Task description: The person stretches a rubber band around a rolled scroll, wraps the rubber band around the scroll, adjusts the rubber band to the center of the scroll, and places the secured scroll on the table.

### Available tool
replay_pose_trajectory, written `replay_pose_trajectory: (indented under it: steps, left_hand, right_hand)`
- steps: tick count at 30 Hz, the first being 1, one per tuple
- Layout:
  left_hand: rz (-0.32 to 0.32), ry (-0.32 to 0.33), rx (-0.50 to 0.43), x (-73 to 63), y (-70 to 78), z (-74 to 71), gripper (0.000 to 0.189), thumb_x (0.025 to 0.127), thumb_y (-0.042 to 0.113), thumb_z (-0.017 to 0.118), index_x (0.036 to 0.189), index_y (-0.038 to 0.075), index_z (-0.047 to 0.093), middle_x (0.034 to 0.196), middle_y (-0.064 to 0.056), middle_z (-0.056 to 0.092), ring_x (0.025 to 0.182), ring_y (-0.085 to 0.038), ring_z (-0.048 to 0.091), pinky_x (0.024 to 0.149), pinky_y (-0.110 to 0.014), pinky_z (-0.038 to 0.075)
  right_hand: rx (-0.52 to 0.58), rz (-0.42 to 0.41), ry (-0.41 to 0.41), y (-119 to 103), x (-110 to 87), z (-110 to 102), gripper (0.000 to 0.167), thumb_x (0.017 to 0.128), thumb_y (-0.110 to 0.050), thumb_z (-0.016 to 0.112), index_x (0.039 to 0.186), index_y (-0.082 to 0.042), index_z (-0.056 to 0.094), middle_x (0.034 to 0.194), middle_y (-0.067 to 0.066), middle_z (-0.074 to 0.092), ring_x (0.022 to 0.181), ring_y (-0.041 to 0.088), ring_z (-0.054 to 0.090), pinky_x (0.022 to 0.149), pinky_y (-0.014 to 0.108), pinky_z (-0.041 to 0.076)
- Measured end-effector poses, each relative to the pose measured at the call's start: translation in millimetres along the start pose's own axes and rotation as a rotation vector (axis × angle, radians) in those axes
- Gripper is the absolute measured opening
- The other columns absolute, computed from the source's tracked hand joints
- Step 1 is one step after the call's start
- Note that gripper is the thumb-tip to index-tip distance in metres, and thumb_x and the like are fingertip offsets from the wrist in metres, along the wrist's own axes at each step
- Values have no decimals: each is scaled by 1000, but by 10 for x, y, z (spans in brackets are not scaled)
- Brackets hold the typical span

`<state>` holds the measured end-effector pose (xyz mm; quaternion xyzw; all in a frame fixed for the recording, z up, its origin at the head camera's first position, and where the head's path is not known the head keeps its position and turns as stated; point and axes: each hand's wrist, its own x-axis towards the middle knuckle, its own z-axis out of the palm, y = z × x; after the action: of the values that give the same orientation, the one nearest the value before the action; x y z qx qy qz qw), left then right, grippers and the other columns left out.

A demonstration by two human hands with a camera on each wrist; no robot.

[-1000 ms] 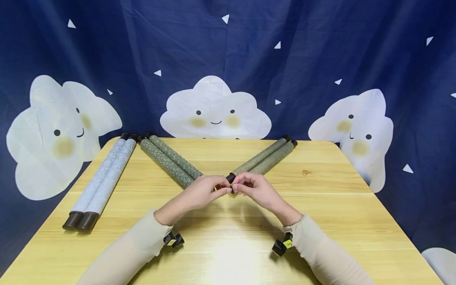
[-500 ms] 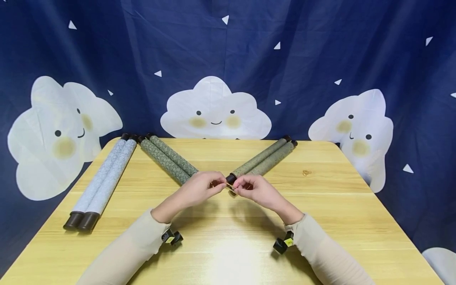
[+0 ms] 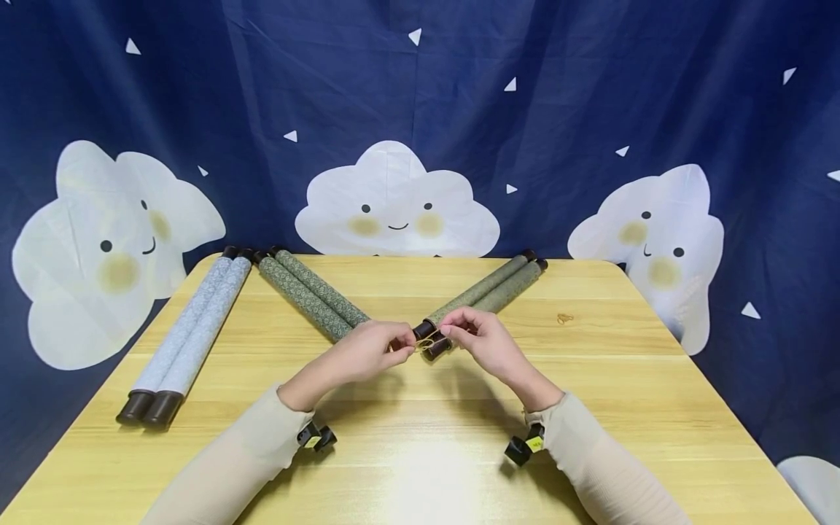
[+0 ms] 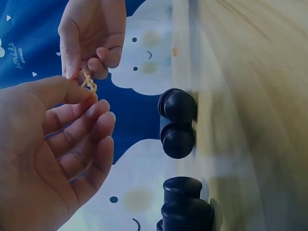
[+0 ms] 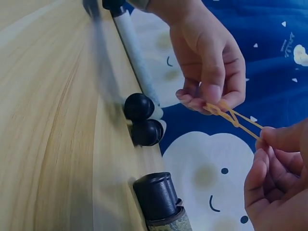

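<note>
Thin yellow rubber bands, looped together, stretch between my two hands above the table. My left hand pinches one end between thumb and forefinger; in the left wrist view its other fingers are loosely bent. The other end is pinched by the thumb and fingertips of my right hand. Just behind and below the bands lies a pair of olive-patterned scrolls with dark end knobs. A pair of green-patterned scrolls runs back from behind my left hand, which hides their near ends.
Two pale blue scrolls with dark brown knobs lie side by side at the table's left. A few more rubber bands lie on the wooden table at the right. A dark blue cloud-print curtain hangs behind.
My hands have drawn apart, the left slightly leftward, the right up and rightward. The bands, bunched between the fingertips before, now span the gap. The scrolls have stayed put.
</note>
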<state>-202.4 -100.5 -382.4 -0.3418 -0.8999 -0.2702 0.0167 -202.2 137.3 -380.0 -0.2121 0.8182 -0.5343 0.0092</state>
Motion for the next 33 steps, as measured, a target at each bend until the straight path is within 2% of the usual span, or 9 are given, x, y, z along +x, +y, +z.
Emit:
replay_pose_trajectory:
  steps: [7, 13, 16, 21, 25, 29, 33]
  left_hand:
    - [-11, 11, 30, -3, 2, -45, 16, 99, 24, 59, 104, 16, 72, 89, 10, 67, 69, -5, 55, 65, -26, 50]
    - [-6, 0, 42, -7, -28, -60, 10, 97, 20, 61, 97, 17, 71, 82, 13, 64, 67, -3, 54, 63, -23, 49]
    - [1, -3, 31, -11, -41, -68, 7, 95, 19, 63, 94, 17, 70, 78, 15, 62, 66, -2, 53, 61, -22, 48]
    - [-4, 2, 16, -12, -49, -70, 5, 94, 21, 66, 94, 20, 71, 79, 16, 62, 69, -2, 55, 63, -22, 49]
    - [-23, 5, -2, -4, -40, -59, 6, 94, 27, 67, 95, 23, 70, 79, 17, 62, 69, -1, 56, 63, -23, 49]
    - [-33, 19, -42, 9, -18, -35, 13, 95, 35, 65, 100, 24, 69, 85, 17, 65, 74, 0, 58, 66, -22, 51]
    - [-6, 31, -88, 18, 23, -1, 20, 95, 40, 63, 104, 23, 69, 90, 15, 66, 78, -1, 60, 68, -23, 52]
  right_hand:
    - [20, 9, 62, -1, 7, -20, 12, 97, -11, 62, 101, -1, 67, 78, 5, 58, 67, 18, 50, 56, 26, 45]
    - [95, 25, 187, 9, 46, -82, 12, 96, -8, 63, 99, 3, 65, 79, 8, 56, 68, 22, 50, 55, 22, 43]
    - [128, 24, 220, 1, 58, -101, 12, 95, -7, 63, 99, 4, 65, 79, 11, 56, 70, 26, 51, 57, 20, 43]
    - [151, 7, 144, -25, 46, -78, 14, 96, -9, 62, 101, 4, 64, 79, 14, 57, 68, 19, 52, 57, 21, 45]
    - [116, -5, 73, -22, 26, -33, 12, 97, -11, 63, 100, 1, 65, 76, 12, 57, 65, 15, 50, 55, 23, 45]
    - [64, -4, 24, -13, 2, 14, 10, 96, -13, 63, 99, -4, 67, 81, 14, 61, 69, 20, 54, 59, 24, 48]
    - [34, -22, -44, -9, -21, 67, 11, 96, -14, 64, 101, -6, 69, 88, 18, 65, 73, 24, 58, 63, 28, 50]
